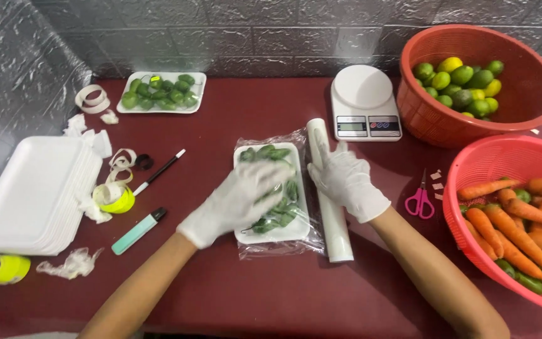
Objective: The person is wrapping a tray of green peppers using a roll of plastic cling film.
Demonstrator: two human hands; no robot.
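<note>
Both my hands wear white gloves. My left hand (pixel 236 199) lies flat, fingers spread, on top of a white foam tray (pixel 272 232) of small green peppers that is covered with clear plastic film (pixel 277 246). My right hand (pixel 346 181) rests on the roll of cling film (pixel 332 226) lying lengthwise just right of the tray, fingers apart and pressing on the roll. The film stretches from the roll over the tray.
A stack of foam trays (pixel 29 194) is at left, with tape rolls (pixel 5 268), a marker (pixel 138 230) and a pen (pixel 159 171). A tray of limes (pixel 162 92) sits at the back. At right: a kitchen scale (pixel 365 102), pink scissors (pixel 419 199), a basket of limes (pixel 522 69) and a basket of carrots (pixel 472 169).
</note>
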